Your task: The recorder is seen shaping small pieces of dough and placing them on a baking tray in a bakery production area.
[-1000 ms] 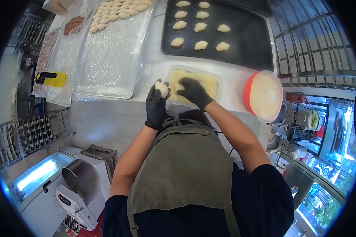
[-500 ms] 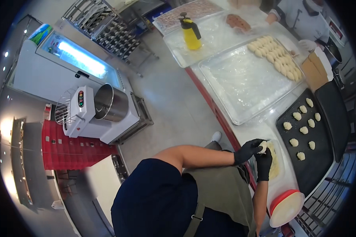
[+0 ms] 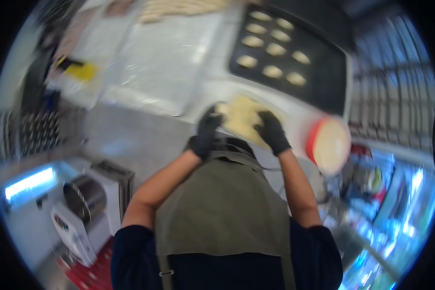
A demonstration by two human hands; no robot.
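Note:
The picture is smeared by motion. My left hand point(image 3: 208, 129), in a black glove, is closed around a small pale dough piece point(image 3: 222, 109), partly hidden by the fingers. Just right of it lies a shallow tray point(image 3: 275, 107) spread with a pale yellow, crumbly or shredded layer point(image 3: 241, 116). Over the right side of that layer is my right hand point(image 3: 272, 133), also black-gloved, its fingertips apart and touching the yellow layer. Beyond the tray, a black baking sheet point(image 3: 319, 79) carries several small pale dough pieces point(image 3: 275, 49) in rows.
A red bowl point(image 3: 315, 142) with a cream-coloured round top stands right of my right hand. To the far left are a large plastic-covered tray point(image 3: 154, 67), dough pieces point(image 3: 179, 7) and a yellow spray bottle point(image 3: 82, 70). A mixer point(image 3: 84, 198) stands on the floor side, lower left.
My view has swung to the right, so hands and table now sit ahead of me. My right hand has parted from the left and reached onto the yellow layer; the left keeps the dough piece.

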